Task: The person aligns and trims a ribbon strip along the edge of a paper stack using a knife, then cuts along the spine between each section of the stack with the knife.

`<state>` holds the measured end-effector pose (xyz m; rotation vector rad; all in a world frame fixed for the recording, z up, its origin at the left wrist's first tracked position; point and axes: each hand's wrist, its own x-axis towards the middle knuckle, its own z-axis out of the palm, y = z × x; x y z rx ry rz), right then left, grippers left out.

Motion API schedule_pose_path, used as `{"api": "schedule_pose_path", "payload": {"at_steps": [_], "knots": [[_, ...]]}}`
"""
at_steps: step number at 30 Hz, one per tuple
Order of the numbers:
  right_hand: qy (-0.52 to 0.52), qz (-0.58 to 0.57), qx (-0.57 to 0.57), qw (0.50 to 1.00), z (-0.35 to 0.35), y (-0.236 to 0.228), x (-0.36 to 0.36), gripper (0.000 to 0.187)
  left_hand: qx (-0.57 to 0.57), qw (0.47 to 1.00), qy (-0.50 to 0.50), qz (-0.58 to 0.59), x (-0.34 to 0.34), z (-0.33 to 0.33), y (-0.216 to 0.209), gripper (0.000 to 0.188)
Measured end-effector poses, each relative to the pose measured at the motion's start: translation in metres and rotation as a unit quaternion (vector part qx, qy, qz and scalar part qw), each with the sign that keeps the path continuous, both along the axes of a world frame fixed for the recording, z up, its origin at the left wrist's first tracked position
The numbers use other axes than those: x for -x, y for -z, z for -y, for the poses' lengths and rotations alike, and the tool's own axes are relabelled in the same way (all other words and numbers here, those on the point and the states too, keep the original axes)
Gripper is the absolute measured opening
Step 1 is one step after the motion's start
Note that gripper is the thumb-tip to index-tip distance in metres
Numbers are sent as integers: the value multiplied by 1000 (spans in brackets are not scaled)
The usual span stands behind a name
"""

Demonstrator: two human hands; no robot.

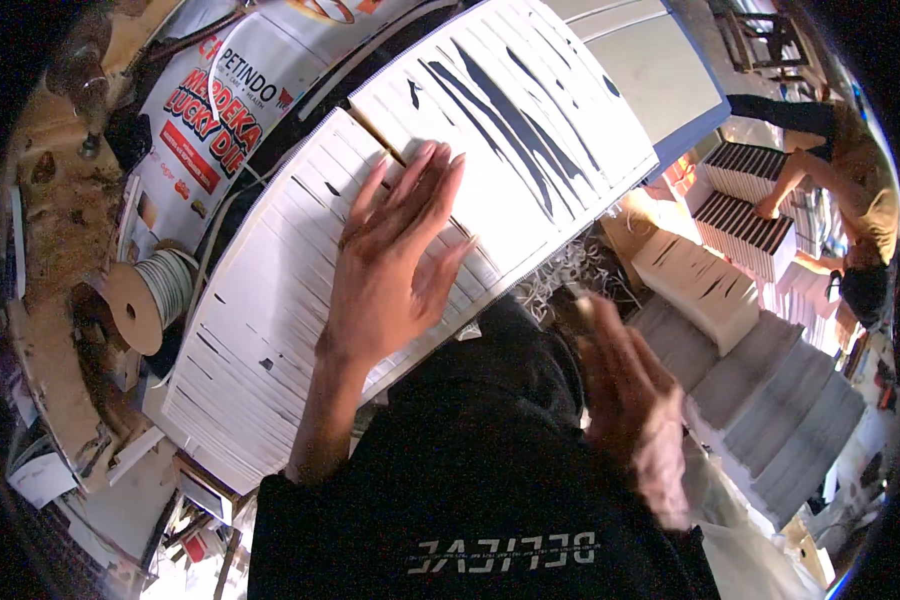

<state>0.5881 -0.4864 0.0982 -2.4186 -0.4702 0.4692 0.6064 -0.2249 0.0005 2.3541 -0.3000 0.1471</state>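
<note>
My left hand (395, 255) lies spread on a long row of white paper blocks (240, 300), palm down and fingers apart. The fingertips reach a gap between this row and a second white block (530, 120), whose face has long dark streaks. My right hand (635, 385) is off to the right, beside my dark-clothed leg, smeared by motion. Near its fingertips is a blurred brownish shape; whether the hand holds it I cannot tell. Beyond that hand lies a heap of thin paper shreds (570, 280).
On the left stands a spool of pale cord (160, 290) beside a printed sheet (210, 130). Grey stacks (770, 400) and a white block with dark streaks (695, 285) are at the right. Another person (850, 190) touches dark-striped stacks (745, 230) farther off.
</note>
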Motion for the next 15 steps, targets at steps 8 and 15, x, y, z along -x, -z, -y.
{"api": "schedule_pose_path", "payload": {"at_steps": [8,15], "knots": [[-65,-24,-25,997,-19,34,-4,68,5,999,-45,-7,7,-1,-1,70],[-107,-67,73,989,-14,23,1,76,-4,999,-46,5,8,-3,3,76]]}}
